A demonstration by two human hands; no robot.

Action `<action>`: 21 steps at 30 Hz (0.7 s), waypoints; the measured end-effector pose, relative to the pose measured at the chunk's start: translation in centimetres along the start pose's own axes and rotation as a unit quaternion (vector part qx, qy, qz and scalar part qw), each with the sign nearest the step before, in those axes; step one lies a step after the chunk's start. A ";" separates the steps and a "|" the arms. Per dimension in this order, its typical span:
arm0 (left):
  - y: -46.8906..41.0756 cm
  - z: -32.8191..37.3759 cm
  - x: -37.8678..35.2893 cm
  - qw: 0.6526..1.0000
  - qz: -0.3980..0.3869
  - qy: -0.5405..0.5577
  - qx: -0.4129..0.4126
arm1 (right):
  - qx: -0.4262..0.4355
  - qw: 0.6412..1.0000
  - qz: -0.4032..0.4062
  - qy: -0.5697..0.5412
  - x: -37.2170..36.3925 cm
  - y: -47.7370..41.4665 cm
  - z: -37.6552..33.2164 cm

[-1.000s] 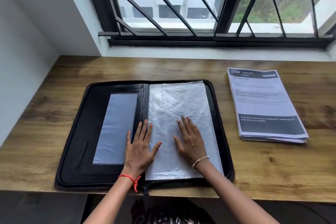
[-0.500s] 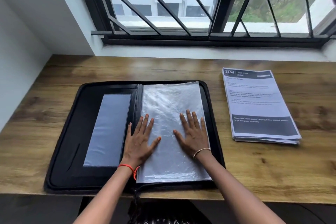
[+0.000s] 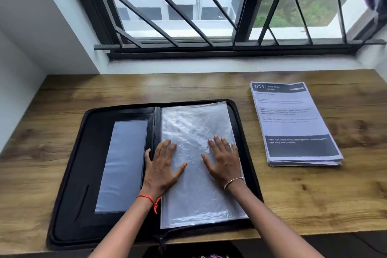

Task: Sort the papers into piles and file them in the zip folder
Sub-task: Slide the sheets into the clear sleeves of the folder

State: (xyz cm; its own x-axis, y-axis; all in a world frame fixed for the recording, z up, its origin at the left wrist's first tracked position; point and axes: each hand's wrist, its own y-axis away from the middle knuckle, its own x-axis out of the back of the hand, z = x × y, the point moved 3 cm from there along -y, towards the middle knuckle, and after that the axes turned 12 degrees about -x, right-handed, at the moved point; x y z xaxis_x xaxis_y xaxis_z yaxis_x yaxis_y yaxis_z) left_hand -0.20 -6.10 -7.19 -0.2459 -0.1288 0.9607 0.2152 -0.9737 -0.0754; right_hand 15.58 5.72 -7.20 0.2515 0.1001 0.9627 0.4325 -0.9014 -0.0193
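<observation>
Resting palms down on the clear plastic sleeve, your left hand and right hand lie side by side, not touching each other. Both sets of fingers are straight and spread fairly wide, with the thumbs angled toward one another. They grip nothing (they only press on the plastic). Your left little finger reaches over the spine at the sleeve's 9 o'clock edge. The sleeve covers the right half of the open black zip folder, which lies flat on the wooden table. The stack of papers sits at the folder's 3 o'clock, near it but apart, printed side up.
</observation>
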 end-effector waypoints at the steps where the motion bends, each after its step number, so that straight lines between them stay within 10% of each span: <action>1: -0.6 -0.1 0.2 1.000 0.005 0.005 -0.001 | -0.008 1.000 0.012 -0.015 0.4 -0.3 -0.2; 21: -15.1 10.9 2.6 0.983 -0.021 0.104 -0.150 | -0.135 0.989 0.067 -0.002 9.0 -5.4 8.0</action>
State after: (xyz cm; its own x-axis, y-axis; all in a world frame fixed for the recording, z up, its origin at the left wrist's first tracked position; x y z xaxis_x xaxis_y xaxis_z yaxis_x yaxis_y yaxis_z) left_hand 6.22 10.37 -0.65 -0.4431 -0.0921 0.8917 -0.0808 -0.9866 -0.1421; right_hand 22.48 14.86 -0.63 0.2954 -0.0268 0.9550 0.1480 -0.9863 -0.0735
